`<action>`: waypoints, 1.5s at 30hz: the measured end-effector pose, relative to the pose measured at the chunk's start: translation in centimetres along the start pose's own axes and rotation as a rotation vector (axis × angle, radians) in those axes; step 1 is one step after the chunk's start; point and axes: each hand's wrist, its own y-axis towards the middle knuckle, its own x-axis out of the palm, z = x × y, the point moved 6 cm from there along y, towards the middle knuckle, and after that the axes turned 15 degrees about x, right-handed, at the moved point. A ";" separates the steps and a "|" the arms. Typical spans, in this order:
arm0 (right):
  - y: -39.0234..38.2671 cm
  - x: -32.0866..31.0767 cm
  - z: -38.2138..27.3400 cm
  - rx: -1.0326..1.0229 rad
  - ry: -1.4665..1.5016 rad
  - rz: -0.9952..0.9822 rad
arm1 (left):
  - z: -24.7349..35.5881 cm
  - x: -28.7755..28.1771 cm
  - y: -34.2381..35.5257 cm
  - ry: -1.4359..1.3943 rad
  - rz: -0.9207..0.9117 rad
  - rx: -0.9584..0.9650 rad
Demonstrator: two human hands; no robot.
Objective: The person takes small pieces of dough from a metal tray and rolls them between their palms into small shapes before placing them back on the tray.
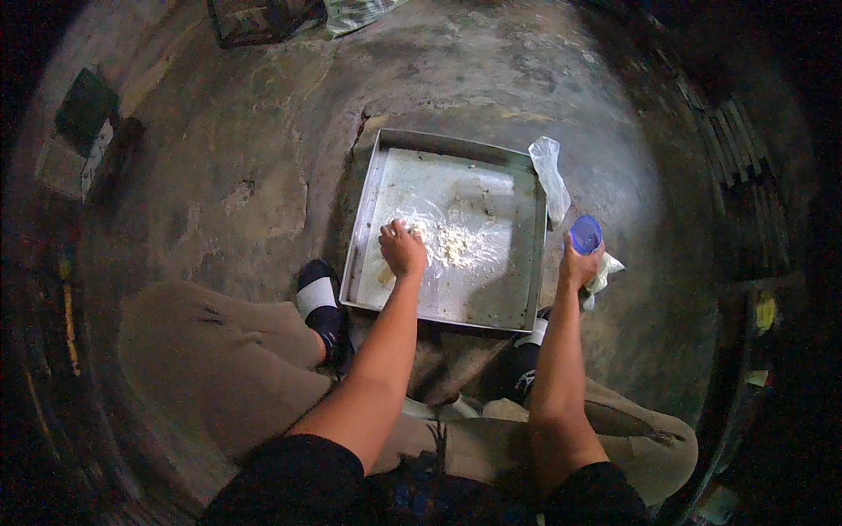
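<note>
A square metal tray (509, 302) with low walls rests on the floor before me. On its bottom lies a patch of crumbly white flour-like mix (456, 248), smeared around its edges. My left hand (403, 250) is down in the tray at the left side of this patch, its fingers curled into the mix; what lies under them is partly hidden. Outside the tray's right wall, my right hand (581, 265) is wrapped round a small blue cup (586, 233), held with its round top facing up. I cannot make out the cup's contents.
A clear plastic bag (547, 171) lies against the tray's right wall. Another small bag (605, 273) with pale contents sits by my right hand. My shod feet (321, 302) flank the tray's near side. A dark crate (254, 19) and a plastic sack (358, 12) stand at the far edge.
</note>
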 end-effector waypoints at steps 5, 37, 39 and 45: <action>0.8 1.1 6.3 0.110 0.018 -0.069 | 3.5 0.5 -4.1 -0.087 -0.255 0.353; -16.8 13.8 -3.6 -0.222 -0.176 -0.523 | 3.6 4.4 0.7 -0.348 -0.349 0.142; -17.2 13.7 -3.8 -0.273 -0.286 -0.479 | 3.2 4.4 0.6 -0.333 -0.322 0.065; -21.1 12.9 -6.4 -0.547 -0.234 -0.862 | 2.5 4.3 -0.6 -0.296 -0.320 0.089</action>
